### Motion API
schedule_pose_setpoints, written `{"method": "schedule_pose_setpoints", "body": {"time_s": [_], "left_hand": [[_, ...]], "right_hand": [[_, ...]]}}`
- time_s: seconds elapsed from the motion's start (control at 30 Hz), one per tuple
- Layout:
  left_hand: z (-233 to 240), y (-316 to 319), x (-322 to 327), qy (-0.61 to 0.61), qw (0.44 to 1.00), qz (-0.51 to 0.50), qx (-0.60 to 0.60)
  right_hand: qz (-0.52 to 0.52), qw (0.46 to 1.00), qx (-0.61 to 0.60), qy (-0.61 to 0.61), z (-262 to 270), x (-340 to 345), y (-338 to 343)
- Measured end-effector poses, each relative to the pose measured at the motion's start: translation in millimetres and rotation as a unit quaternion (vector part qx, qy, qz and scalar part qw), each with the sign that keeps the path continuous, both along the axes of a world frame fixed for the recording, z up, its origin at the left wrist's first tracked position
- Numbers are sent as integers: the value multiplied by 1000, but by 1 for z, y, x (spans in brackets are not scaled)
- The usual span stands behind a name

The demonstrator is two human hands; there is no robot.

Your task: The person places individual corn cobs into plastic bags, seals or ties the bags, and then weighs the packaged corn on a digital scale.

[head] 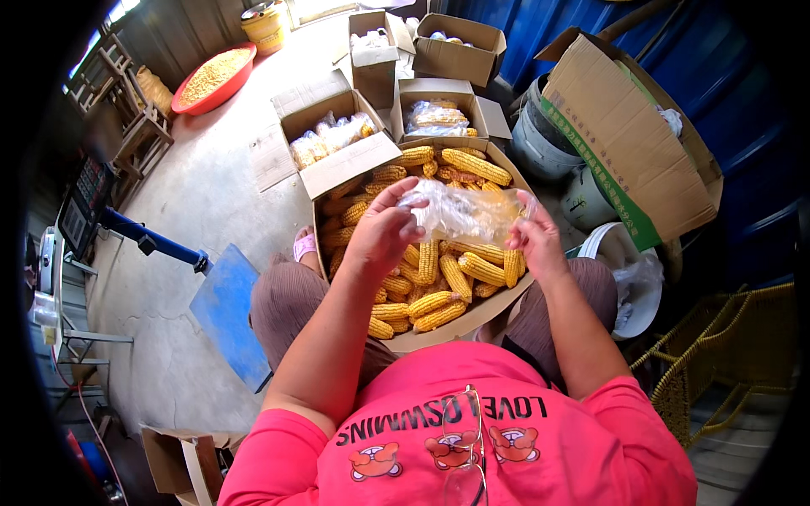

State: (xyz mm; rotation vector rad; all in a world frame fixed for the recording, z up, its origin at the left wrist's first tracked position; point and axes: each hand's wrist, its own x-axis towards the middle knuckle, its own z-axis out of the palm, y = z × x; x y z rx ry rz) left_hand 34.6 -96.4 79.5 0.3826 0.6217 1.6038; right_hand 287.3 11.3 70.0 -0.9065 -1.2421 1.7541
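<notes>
Stretched between my two hands is a clear plastic bag [465, 209], crumpled at its left part. My left hand [392, 221] pinches the bunched end between thumb and fingers. At the other end, the fingertips of my right hand [535, 234] grip the bag's edge. Directly below lies a large cardboard box [436, 335] between my knees, filled with dried yellow corn cobs [481, 269]. Both hands are above the cobs, apart from them. The bag hides some cobs in the middle of the box.
Beyond stand cardboard boxes with bagged corn [332, 139], [443, 117]. A blue platform scale [228, 316] is at left. White buckets [633, 272] and a flattened carton [633, 139] are at right, near a yellow woven chair [702, 348]. A red basin [215, 79] holds kernels.
</notes>
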Motion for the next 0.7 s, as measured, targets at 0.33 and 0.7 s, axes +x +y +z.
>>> {"method": "schedule_pose_setpoints", "body": {"time_s": [0.33, 0.7], "left_hand": [[-8, 11, 3, 420, 891, 144, -98], [-25, 14, 0, 393, 893, 144, -164]], "right_hand": [[-77, 970, -219, 67, -47, -22, 38], [204, 682, 187, -677, -157, -47, 7]]}}
